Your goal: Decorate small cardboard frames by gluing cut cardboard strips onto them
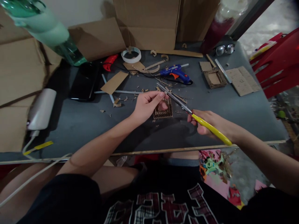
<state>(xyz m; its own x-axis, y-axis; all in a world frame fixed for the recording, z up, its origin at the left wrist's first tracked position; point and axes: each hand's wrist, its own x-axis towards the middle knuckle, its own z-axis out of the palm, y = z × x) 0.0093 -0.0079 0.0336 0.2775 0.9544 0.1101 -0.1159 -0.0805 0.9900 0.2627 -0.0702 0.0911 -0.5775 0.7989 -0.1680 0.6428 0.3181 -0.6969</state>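
Note:
My right hand (211, 124) grips yellow-handled scissors (205, 124) whose long metal blades (174, 98) reach up and left over the grey table (77, 124). My left hand (147, 104) is closed in a pinch at the blade tips, on a small cardboard strip that I can barely make out. Just under the left hand lies a small square frame of corrugated cardboard (163, 112), flat on the table.
A blue glue gun (176, 73), tape roll (131, 55), red cutter (109, 62), black phone (84, 82), cardboard frame (215, 78), corrugated sheet (243, 81) and scraps lie beyond. A green bottle (46, 31) and cardboard boxes (147, 23) stand behind. Red plastic chair (277, 62) at right.

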